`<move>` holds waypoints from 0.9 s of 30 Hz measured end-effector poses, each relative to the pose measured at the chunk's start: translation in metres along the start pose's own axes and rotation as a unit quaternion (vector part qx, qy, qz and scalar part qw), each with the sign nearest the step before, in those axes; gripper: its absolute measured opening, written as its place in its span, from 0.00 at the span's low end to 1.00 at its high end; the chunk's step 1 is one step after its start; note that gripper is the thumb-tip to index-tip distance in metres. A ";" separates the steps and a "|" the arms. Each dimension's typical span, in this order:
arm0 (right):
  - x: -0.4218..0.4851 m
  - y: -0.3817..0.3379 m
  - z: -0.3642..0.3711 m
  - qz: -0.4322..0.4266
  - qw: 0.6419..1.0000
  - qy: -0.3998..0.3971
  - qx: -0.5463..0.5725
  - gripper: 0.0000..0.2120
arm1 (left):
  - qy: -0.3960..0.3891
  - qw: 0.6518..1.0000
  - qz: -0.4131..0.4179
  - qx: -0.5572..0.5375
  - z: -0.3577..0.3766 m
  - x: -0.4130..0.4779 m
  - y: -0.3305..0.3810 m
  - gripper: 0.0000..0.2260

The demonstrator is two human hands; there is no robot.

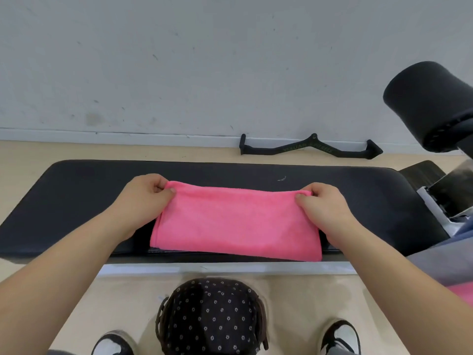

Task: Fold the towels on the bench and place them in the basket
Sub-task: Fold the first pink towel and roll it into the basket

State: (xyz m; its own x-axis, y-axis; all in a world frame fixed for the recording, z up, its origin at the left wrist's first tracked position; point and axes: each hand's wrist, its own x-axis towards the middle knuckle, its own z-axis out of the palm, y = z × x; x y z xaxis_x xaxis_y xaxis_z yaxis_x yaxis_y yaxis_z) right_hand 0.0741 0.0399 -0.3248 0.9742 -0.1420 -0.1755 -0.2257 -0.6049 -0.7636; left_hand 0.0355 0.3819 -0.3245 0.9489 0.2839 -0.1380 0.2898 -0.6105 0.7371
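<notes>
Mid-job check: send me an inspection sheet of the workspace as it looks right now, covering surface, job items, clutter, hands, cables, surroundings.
Surface: black padded bench, small pale scuff near its far edge.
Job's things: pink towel lies folded on the bench, near edge at the bench's front edge; basket with dark floral lining sits on the floor below, between the person's shoes, no towel seen in it.
Clutter: black cable-machine handle bar on the floor by the wall.
Hands: left hand pinches the towel's far left corner; right hand pinches the far right corner.
Cables: nothing seen.
Surroundings: scuffed pale wall, black foam roller pad at right, a pink patch at the right edge, unclear what.
</notes>
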 end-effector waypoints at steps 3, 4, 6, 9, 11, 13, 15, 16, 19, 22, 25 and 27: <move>0.003 0.002 0.002 -0.013 1.000 0.011 -0.008 0.08 | 0.015 0.998 0.030 0.045 0.004 0.004 0.001 0.05; 0.003 0.003 0.002 -0.020 1.000 0.017 -0.011 0.08 | 0.026 0.997 0.041 0.067 0.006 0.004 0.001 0.05; 0.003 0.005 0.003 -0.027 0.999 0.024 -0.011 0.09 | 0.047 0.992 0.051 0.102 0.010 0.006 0.002 0.04; 0.001 0.006 0.004 -0.021 0.999 0.034 -0.007 0.09 | 0.050 0.992 0.037 0.111 0.012 0.006 0.003 0.06; -0.001 0.004 0.004 -0.016 0.999 0.047 -0.006 0.07 | 0.034 0.992 0.017 0.121 0.011 0.003 0.007 0.12; -0.004 0.001 0.002 -0.028 0.997 0.059 -0.038 0.09 | 0.007 0.987 0.008 0.162 0.011 0.000 0.011 0.18; -0.008 -0.001 -0.001 -0.063 0.987 0.077 -0.130 0.20 | -0.012 0.983 0.000 0.182 0.012 -0.005 0.014 0.19; -0.011 -0.002 -0.002 -0.089 0.978 0.084 -0.170 0.24 | -0.017 0.985 -0.007 0.172 0.014 -0.006 0.015 0.18; -0.028 -0.012 0.003 -0.193 0.958 0.014 -0.212 0.28 | -0.024 0.994 -0.034 0.105 0.016 -0.008 0.017 0.15; -0.049 -0.017 0.018 -0.238 0.925 -0.125 -0.267 0.35 | -0.042 0.995 -0.056 0.064 0.014 -0.011 0.019 0.15; -0.054 -0.010 0.031 -0.225 0.890 -0.193 -0.346 0.39 | -0.045 0.997 -0.038 0.055 0.013 -0.018 0.020 0.12; -0.052 -0.009 0.034 -0.213 0.877 -0.203 -0.380 0.38 | -0.028 0.999 -0.020 0.008 0.010 -0.023 0.024 0.10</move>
State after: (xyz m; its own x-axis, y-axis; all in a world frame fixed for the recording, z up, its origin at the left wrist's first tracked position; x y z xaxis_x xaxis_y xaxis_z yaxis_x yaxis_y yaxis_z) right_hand 0.0257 0.0794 -0.3305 0.8561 0.4210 -0.2997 0.3728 -0.9048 -0.2060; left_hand 0.0218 0.3537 -0.3105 0.9416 0.2678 -0.2043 0.3299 -0.6107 0.7199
